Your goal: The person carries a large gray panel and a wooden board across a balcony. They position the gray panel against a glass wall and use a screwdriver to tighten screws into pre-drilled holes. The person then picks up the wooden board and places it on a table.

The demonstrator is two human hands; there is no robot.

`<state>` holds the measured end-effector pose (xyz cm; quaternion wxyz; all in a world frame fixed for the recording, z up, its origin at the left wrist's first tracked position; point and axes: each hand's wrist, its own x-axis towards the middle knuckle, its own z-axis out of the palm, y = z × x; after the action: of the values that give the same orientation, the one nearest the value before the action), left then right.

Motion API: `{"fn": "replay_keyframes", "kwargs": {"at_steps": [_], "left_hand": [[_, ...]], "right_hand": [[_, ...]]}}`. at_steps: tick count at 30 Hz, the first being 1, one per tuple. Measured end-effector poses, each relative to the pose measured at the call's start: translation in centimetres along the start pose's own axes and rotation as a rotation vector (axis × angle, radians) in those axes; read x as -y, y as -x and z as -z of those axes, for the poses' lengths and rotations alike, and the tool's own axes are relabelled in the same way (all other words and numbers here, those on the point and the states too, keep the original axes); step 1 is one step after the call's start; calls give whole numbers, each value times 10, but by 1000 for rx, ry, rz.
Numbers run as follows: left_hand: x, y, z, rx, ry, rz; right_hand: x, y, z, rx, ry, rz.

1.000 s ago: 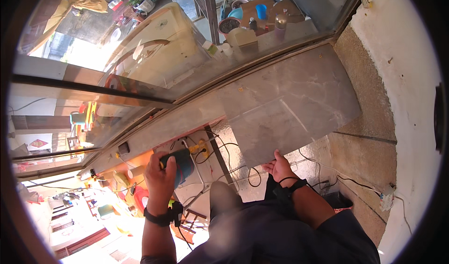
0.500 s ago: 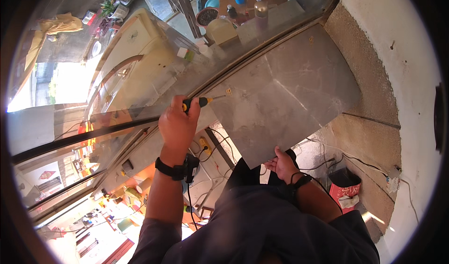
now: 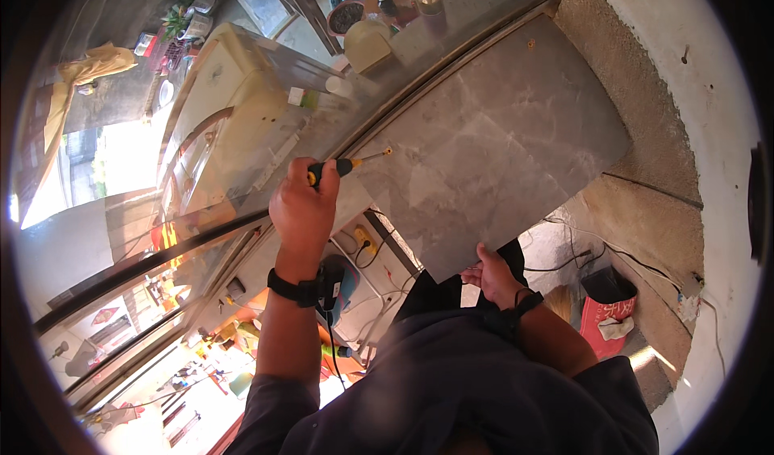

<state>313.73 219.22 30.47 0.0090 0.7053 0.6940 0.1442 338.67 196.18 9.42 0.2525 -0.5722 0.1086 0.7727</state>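
Left grip [image 3: 302, 205] is wrapped tight round a black-and-yellow screwdriver [image 3: 343, 167], its tip set against a screw [image 3: 388, 152] at the near edge of the grey stone slab [image 3: 500, 156] beside the metal window frame [image 3: 419, 76]. Right grip [image 3: 492, 273], fingers loosely curled and holding nothing, props the slab's lower corner. Judging by this, the fastening is under way, not finished. Far off, a dark bowl [image 3: 345, 17] holds something I cannot make out; a red bin [image 3: 603, 326] carries crumpled rags.

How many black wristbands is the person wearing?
2: one black wristband on the left wrist below the screwdriver hand, one thinner black wristband on the right wrist, by the grey panel.
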Motion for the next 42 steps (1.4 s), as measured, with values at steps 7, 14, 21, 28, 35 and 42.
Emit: {"fn": "replay_keyframes", "kwargs": {"at_steps": [7, 14, 21, 28, 35, 42], "left_hand": [[-5, -2, -3, 5, 6, 41], [-8, -6, 2, 2, -67, -150], [-20, -9, 12, 252, -32, -21], [-23, -24, 20, 308, 15, -454], [-26, -33, 19, 525, -115, -118], [-28, -40, 21, 527, -19, -255]], "right_hand": [[1, 0, 2, 16, -17, -30], [8, 8, -3, 33, -16, -33], [9, 10, -5, 36, -44, -21], [9, 10, -7, 20, -27, -17], [10, 12, -7, 42, -60, -3], [6, 9, -4, 46, -74, 3]]}}
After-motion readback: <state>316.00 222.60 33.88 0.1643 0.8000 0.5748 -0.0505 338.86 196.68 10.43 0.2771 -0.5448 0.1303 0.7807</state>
